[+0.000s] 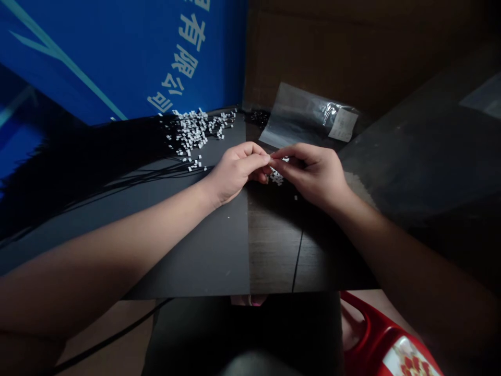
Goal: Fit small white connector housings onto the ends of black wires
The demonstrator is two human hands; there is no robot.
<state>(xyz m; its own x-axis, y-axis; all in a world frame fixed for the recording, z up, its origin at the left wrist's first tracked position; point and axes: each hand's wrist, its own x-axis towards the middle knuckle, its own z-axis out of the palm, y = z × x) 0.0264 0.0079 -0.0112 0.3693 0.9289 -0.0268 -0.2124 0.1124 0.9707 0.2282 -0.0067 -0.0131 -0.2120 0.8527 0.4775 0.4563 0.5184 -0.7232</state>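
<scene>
My left hand (243, 169) and my right hand (313, 169) meet fingertip to fingertip above the middle of the table. Both are closed in a pinch, and whatever sits between the fingertips is too small or too hidden to name. Just below and behind the fingers lies a small pile of white pieces (277, 178), partly covered by my right hand. One loose white piece (296, 198) rests nearer to me. To the left of my left hand spreads a large bundle of thin black wires (97, 149), with small white connectors (191, 130) at their ends.
A clear plastic bag (297, 112) with a white label lies behind my hands. A blue printed panel (129, 52) stands at the back left, and a brown cardboard wall (352, 47) at the back. Below the table edge, a red plastic stool or chair (376, 334) shows at right.
</scene>
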